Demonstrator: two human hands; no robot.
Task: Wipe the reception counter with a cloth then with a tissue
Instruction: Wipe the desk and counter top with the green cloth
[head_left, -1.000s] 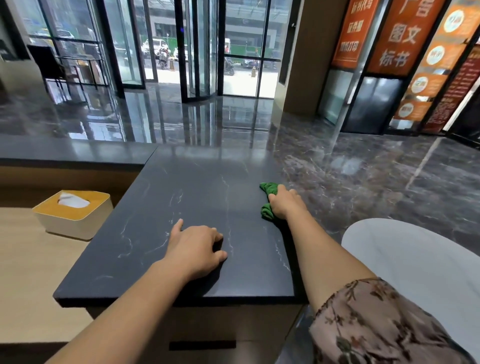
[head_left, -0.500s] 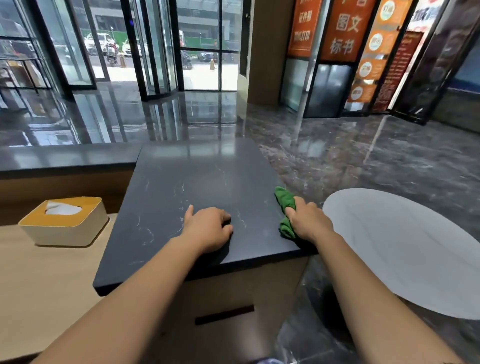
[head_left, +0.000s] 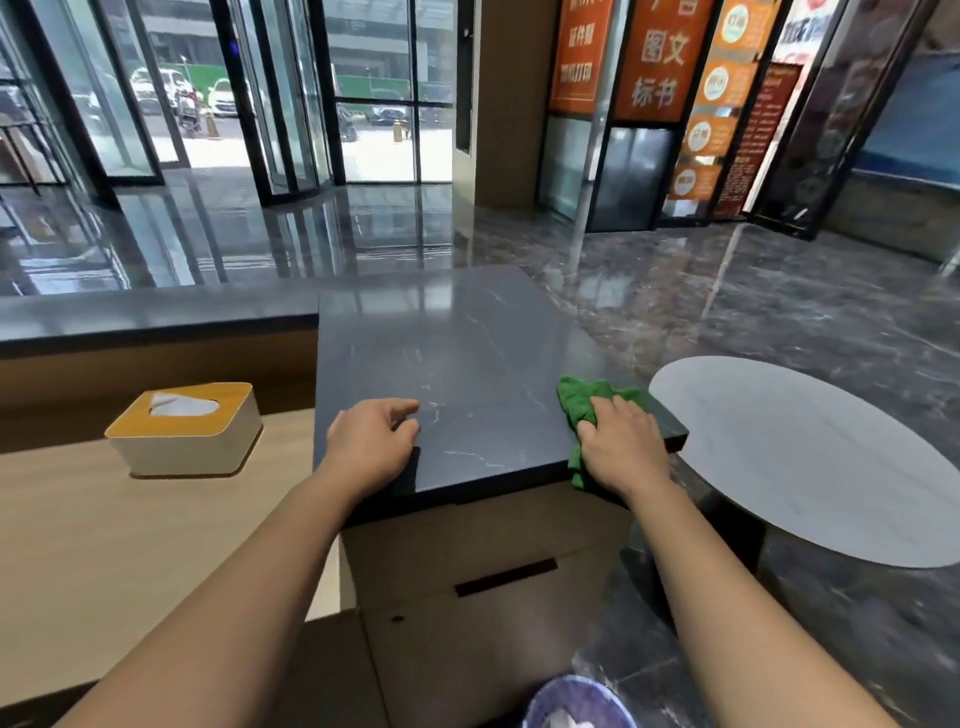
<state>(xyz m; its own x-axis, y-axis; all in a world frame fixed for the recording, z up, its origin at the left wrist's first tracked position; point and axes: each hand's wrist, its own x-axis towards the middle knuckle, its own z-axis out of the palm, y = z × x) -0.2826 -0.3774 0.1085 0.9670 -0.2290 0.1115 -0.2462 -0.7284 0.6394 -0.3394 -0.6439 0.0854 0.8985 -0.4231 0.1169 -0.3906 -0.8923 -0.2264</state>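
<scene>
The dark marble reception counter (head_left: 457, 353) lies in front of me. A crumpled green cloth (head_left: 582, 402) sits at the counter's near right corner, partly hanging over the front edge. My right hand (head_left: 621, 441) presses down on it with its fingers spread over the cloth. My left hand (head_left: 371, 441) rests on the counter's near left edge, fingers loosely curled, holding nothing. A cream tissue box (head_left: 187, 428) with a yellow-orange lid and a white tissue poking out stands on the lower wooden desk to the left.
The lower wooden desk (head_left: 93, 530) runs along the left below the counter. A round white table (head_left: 810, 457) stands close to the right of the counter. Polished dark floor and glass doors lie beyond. A drawer front with a slot is under the counter.
My right hand has drawn the cloth back along the counter's right side to the near right corner. My left hand slid back to the near edge. The view has shifted back and right.
</scene>
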